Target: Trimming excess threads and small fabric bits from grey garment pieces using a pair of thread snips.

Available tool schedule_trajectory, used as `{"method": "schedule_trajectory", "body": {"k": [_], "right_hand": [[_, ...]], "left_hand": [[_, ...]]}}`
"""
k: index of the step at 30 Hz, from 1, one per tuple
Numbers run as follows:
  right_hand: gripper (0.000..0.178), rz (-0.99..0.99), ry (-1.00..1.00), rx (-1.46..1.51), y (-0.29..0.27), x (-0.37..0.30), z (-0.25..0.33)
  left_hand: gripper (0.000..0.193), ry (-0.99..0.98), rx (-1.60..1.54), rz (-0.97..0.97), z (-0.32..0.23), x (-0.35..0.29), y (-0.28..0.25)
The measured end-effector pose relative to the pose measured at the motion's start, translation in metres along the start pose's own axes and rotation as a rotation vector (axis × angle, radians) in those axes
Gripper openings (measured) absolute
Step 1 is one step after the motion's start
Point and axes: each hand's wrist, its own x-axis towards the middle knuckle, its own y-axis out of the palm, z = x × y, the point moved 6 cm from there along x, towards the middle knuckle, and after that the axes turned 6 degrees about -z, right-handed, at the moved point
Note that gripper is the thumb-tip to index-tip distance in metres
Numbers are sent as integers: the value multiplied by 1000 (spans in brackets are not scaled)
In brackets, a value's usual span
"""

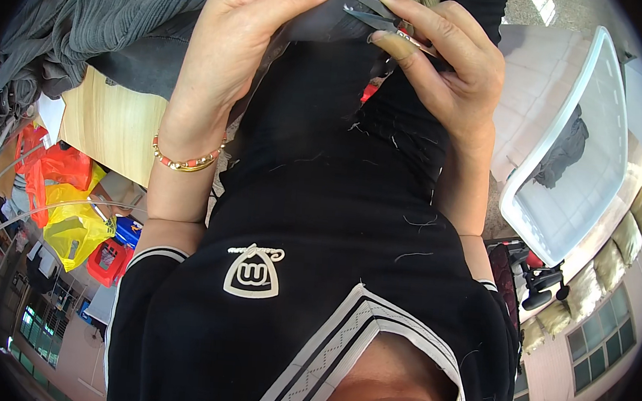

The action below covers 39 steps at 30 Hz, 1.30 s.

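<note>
My left hand is closed on the edge of a dark grey cloth, its thumb pressed on top near the upper edge of the view. Opposite it, my right hand grips a small pair of thread snips. The snips' two pointed blades are spread and reach left to the cloth, close to my left thumb tip. A yellowish covering wraps part of my right thumb. Loose threads lie on the black clothing over my lap. A grey ribbed garment is heaped to the left of my left hand.
A light wooden tabletop lies left of my left forearm. Red and yellow plastic bags are beyond it at the lower left. On the right stands a white plastic bin with a dark grey cloth inside. Black wheels show below the bin.
</note>
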Motion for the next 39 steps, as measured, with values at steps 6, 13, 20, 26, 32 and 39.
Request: {"method": "schedule_trajectory", "body": {"k": [6, 13, 20, 26, 32, 39], "right_hand": [[44, -5, -12, -170, -1, -7, -3], [31, -91, -84, -267, -1, -5, 0], [30, -105, 214, 119, 2, -4, -15], [14, 10, 845, 711, 43, -16, -59], [8, 62, 770, 658, 35, 7, -50], [15, -44, 762, 694, 29, 23, -44]], "left_hand": [[29, -487, 430, -706, -18, -11, 18], [29, 50, 51, 5, 0, 0, -1], [29, -473, 472, -696, -19, -8, 19], [32, -24, 66, 1, -7, 6, 10], [36, -518, 616, -628, -34, -12, 20], [39, -472, 778, -534, -54, -27, 0]]}}
